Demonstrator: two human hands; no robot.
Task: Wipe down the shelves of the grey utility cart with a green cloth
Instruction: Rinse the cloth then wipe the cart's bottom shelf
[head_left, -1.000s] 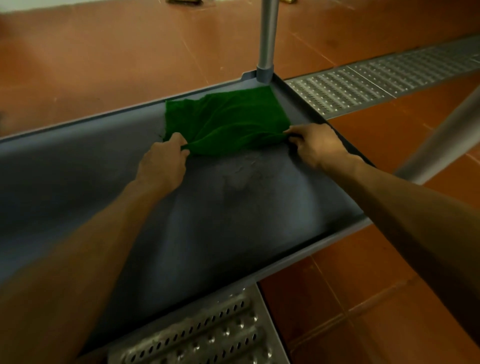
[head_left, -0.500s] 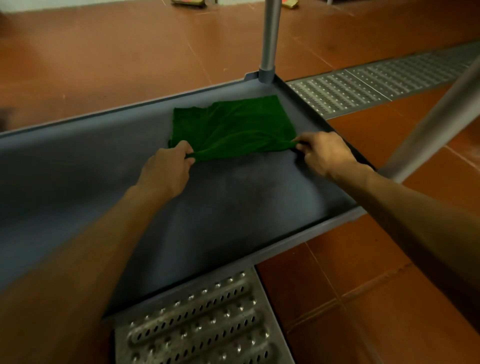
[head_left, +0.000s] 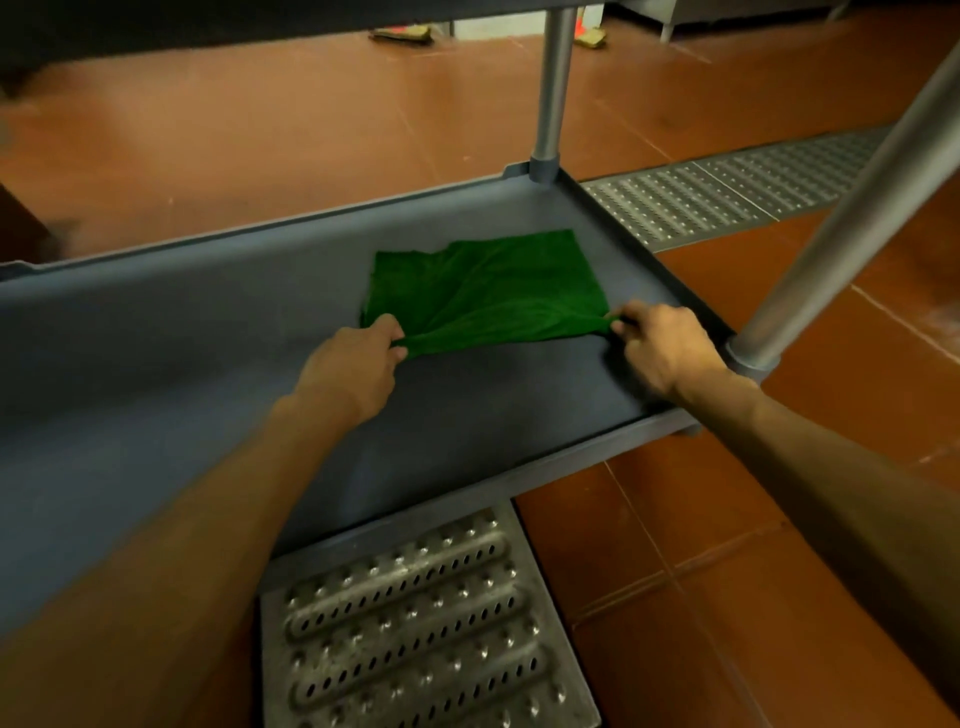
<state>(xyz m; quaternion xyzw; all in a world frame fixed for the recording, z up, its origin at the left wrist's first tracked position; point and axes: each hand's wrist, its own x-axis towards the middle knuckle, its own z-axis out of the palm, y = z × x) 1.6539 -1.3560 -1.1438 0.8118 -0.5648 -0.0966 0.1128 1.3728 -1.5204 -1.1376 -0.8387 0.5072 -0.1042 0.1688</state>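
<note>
Both hands pinch the cloth (head_left: 488, 291) by its near corners: the left hand (head_left: 353, 369) grips the near-left corner, fingers closed on a bunched fold, and the right hand (head_left: 662, 348) grips the near-right corner the same way. The near edge is pulled taut between them, with creases fanning back from each pinch. The rest of the cloth lies spread flat on the shelf (head_left: 156, 364), beyond the hands

Compared with a second ago, the cloth has come away from the far corner by the post (head_left: 550, 93). It then sat tight against that corner; now a band of bare shelf shows beyond it, and both hands have drawn back toward the body with it. So the cloth is being dragged flat across the shelf as a wide swipe, and the strip beyond the hands has just been wiped

Judging from this, the far-right part of the shelf is covered, the stretch under the wrists comes next, and the long run to the left of the left hand looks untouched. The near post (head_left: 831, 239) stands just right of the right hand, so the right elbow has little room as the pull goes on

The floor grate (head_left: 415, 623) lies below the forearms, under the shelf edge
</note>
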